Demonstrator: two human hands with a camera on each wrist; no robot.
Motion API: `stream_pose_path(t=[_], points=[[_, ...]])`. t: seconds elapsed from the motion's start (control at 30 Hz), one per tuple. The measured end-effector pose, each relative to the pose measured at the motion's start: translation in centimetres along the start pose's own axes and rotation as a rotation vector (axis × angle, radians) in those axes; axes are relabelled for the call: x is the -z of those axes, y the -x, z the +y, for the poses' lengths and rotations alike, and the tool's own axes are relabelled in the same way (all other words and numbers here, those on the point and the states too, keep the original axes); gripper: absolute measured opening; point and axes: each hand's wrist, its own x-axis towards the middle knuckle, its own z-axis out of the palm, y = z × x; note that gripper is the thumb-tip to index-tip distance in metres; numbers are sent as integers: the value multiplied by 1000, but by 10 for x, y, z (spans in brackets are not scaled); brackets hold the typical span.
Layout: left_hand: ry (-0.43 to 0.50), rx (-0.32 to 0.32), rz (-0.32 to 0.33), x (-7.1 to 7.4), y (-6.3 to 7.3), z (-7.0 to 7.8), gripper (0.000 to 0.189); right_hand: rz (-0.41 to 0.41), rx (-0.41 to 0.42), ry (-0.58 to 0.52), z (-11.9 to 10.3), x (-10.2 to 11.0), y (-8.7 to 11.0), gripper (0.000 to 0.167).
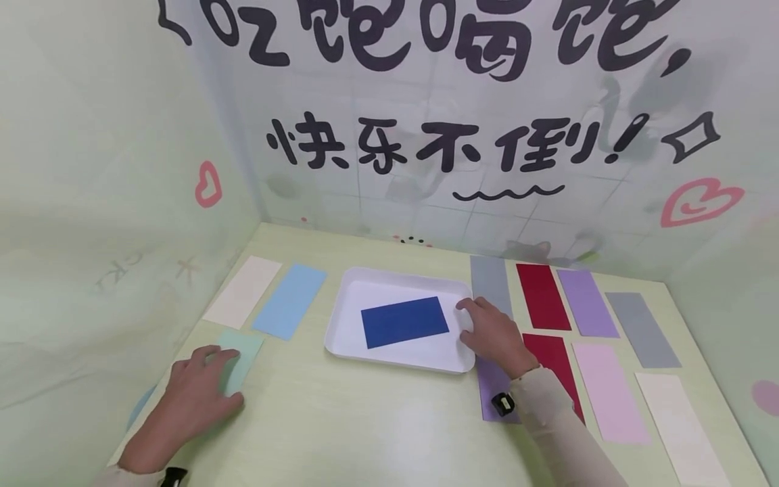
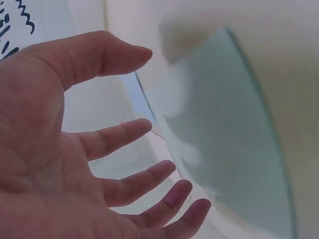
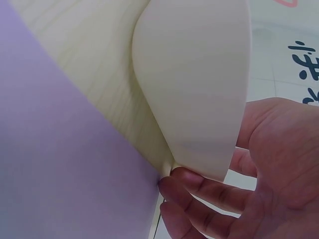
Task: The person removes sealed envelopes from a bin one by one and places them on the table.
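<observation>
In the head view a white tray point(image 1: 398, 362) stands on the table with a dark blue card point(image 1: 404, 322) lying flat in it. My right hand point(image 1: 496, 338) grips the tray's right rim, with thumb and index finger over the inner side. In the right wrist view other fingers point(image 3: 187, 181) are at the foot of the tray's outer wall point(image 3: 194, 89), beside a purple card point(image 3: 70, 139). My left hand point(image 1: 195, 396) hovers above a mint green card point(image 1: 246, 358), fingers spread. The left wrist view shows that card point(image 2: 214, 134) apart from the fingertips.
A pale pink card point(image 1: 243, 291) and a light blue card point(image 1: 289, 301) lie at the left. Right of the tray are several cards, among them a red card point(image 1: 544, 297), a grey card point(image 1: 643, 330) and a pink card point(image 1: 610, 392). Printed sheets point(image 1: 420, 203) enclose the table.
</observation>
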Motion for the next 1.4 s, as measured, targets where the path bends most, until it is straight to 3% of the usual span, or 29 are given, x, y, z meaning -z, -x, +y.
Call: stream_pose_path(t=[0.13,0.37,0.47,0.6,0.77,1.03,1.23,1.4], points=[[10,-28,22,4,-15,25,63,8,5,5,2,1,-2,51],[33,-280,143,10,-47,94,53,5,-1,4,0,3,-6,52],[0,-333,123,9,-64,126,54,6,3,9,0,3,-7,52],[-70,-386,46,2,-86,165,55,8,6,10,0,4,-8,52],[-97,-425,-48,-12,-111,199,53,5,3,16,1,5,-9,53],[-122,-400,-184,-40,-134,217,53,-7,-12,14,-1,5,-11,55],[-172,-370,-262,-53,-139,217,60,-18,-18,15,-3,4,-9,54],[-182,-362,-275,-58,-137,214,57,-24,-22,16,-4,2,-6,54]])
